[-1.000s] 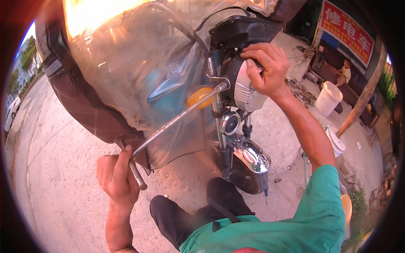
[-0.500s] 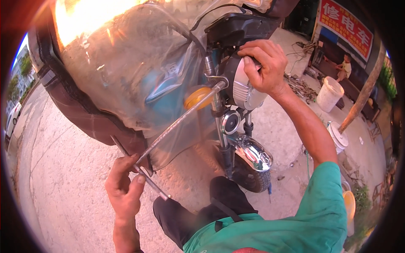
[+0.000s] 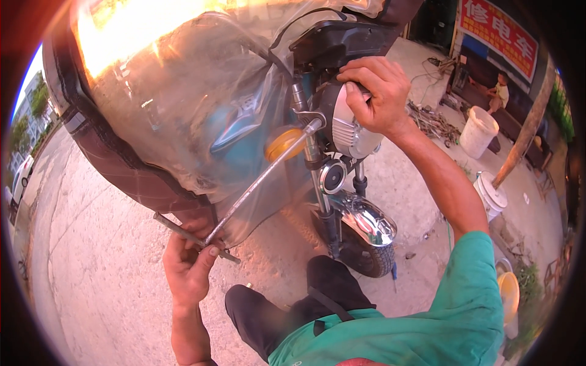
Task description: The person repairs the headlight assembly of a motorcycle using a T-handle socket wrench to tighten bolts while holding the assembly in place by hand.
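My left hand (image 3: 189, 268) is closed around the crossbar of a T-handle wrench (image 3: 262, 184). The wrench's long shaft slopes up to the right, and its far end meets a curved metal bracket (image 3: 314, 117) beside the front fork. Higher up, my right hand (image 3: 381, 97) grips the top of a round headlight (image 3: 348, 125), fingers over the upper edge and thumb on its front. Behind the shaft sits an orange turn signal (image 3: 284, 144), partly under clear plastic. Below the headlight are a round horn (image 3: 333, 177), a chrome fender (image 3: 369, 222) and the front wheel (image 3: 372, 261).
A clear plastic rain cover (image 3: 183, 122) with dark edging fills the upper left, glaring with sunlight. To the right stand white buckets (image 3: 478, 134), a wooden pole (image 3: 524, 143) and a pile of scrap parts (image 3: 432, 124). A person (image 3: 499, 94) sits beneath a red sign (image 3: 499, 36).
My left hand has shifted slightly right, and the wrench's crossbar has turned to a flatter slant. My right hand keeps its hold on the headlight.
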Action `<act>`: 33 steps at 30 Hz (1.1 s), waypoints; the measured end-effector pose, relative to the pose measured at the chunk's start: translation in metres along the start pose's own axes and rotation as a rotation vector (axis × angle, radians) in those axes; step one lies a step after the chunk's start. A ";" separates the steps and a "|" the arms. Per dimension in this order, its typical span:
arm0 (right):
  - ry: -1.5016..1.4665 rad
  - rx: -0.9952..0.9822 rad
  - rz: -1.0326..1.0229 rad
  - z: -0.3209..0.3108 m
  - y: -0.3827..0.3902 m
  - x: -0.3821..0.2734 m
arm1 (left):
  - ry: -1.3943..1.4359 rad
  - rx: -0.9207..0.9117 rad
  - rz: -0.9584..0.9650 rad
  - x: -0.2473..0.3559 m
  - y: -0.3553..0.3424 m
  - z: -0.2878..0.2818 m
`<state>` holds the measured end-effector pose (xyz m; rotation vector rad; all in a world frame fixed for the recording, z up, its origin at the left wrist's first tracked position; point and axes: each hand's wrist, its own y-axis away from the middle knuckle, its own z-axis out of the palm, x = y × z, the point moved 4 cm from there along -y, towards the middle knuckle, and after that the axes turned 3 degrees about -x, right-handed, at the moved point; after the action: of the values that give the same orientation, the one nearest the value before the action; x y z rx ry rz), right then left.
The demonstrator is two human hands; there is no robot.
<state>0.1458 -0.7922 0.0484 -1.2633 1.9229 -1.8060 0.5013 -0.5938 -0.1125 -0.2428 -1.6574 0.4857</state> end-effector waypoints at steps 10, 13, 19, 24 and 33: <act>0.008 0.017 -0.003 0.001 0.004 0.003 | -0.981 0.120 0.638 0.036 -0.010 0.005; 0.007 0.022 -0.004 0.000 0.003 0.004 | -0.774 0.051 0.275 0.017 -0.007 -0.003; 0.004 0.028 -0.007 0.000 0.003 0.004 | 0.205 0.098 -0.099 0.012 -0.002 -0.002; 0.003 0.028 -0.016 0.001 0.007 0.005 | 0.410 0.180 -0.189 -0.005 -0.004 0.001; 0.008 0.040 -0.012 0.000 0.004 0.003 | -0.080 0.147 0.179 0.010 -0.005 0.007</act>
<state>0.1420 -0.7953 0.0457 -1.2586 1.8773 -1.8491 0.4939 -0.5949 -0.1021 -0.2671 -1.6768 0.7576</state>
